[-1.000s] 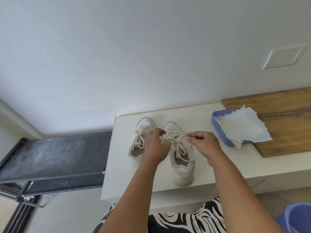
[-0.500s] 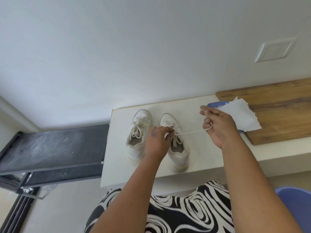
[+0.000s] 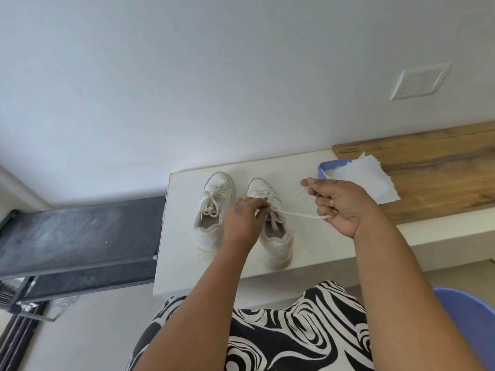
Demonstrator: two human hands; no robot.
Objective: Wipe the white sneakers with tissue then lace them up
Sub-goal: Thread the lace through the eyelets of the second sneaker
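Two white sneakers stand side by side on the white shelf (image 3: 187, 263), toes toward the wall. The left sneaker (image 3: 211, 210) has its laces tied in a bow. My left hand (image 3: 242, 220) rests on the tongue of the right sneaker (image 3: 276, 236) and pinches its laces there. My right hand (image 3: 340, 202) holds the free lace (image 3: 297, 214), pulled out taut to the right of the shoe, with the lace tip sticking out above my fingers.
A white tissue (image 3: 367, 183) lies over a blue tray (image 3: 330, 166) behind my right hand, partly on a wooden board (image 3: 434, 172). A dark metal rack (image 3: 77, 236) sits left of the shelf. A blue tub (image 3: 471, 325) stands at the lower right.
My right hand moved away from the right sneaker toward the tissue, drawing the lace out sideways. My left hand stayed on the shoe's laces.
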